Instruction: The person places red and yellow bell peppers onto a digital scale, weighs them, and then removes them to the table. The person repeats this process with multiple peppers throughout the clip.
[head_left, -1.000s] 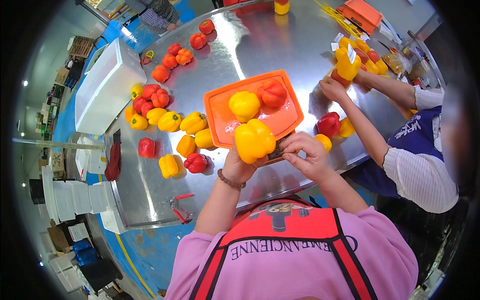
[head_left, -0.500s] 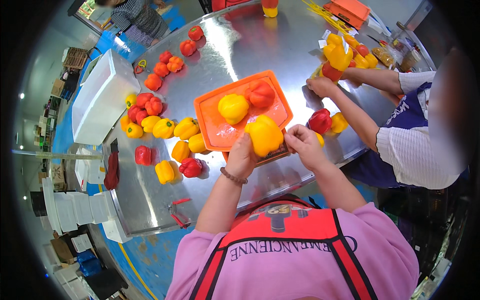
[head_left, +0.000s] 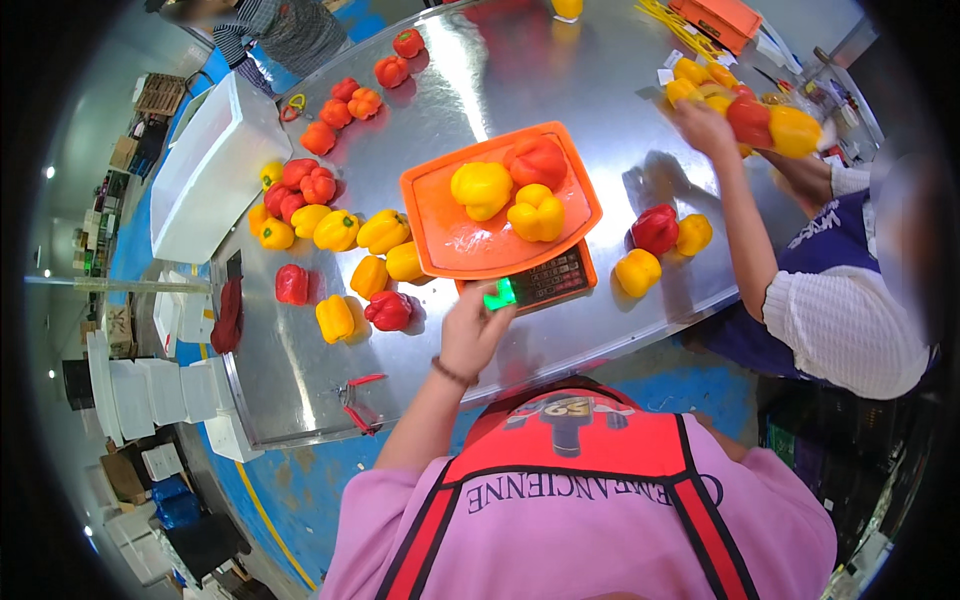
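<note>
My left hand (head_left: pixel 476 328) is at the near left corner of a scale (head_left: pixel 548 283), beside its lit green display (head_left: pixel 499 294). Thumb and fingers look apart, with nothing held; some fingertips are hidden. On the scale, an orange tray (head_left: pixel 450 252) carries a red bell pepper (head_left: pixel 536 161), a yellow bell pepper (head_left: pixel 481 190) and a second yellow bell pepper (head_left: pixel 536 213) nearer me. My right hand is out of sight.
Loose peppers (head_left: pixel 336 230) lie left of the tray, beside a white foam box (head_left: pixel 215 165). Red-handled snips (head_left: pixel 359 402) rest near the table's front edge. At right, a co-worker's hand (head_left: pixel 703 128) is beside bundled peppers (head_left: pixel 765 127); three loose peppers (head_left: pixel 655 229) lie nearby.
The yellow bell pepper from my hands now sits on the tray. My right hand has left the view, and my left is by the display. The co-worker's pepper bundle has moved right.
</note>
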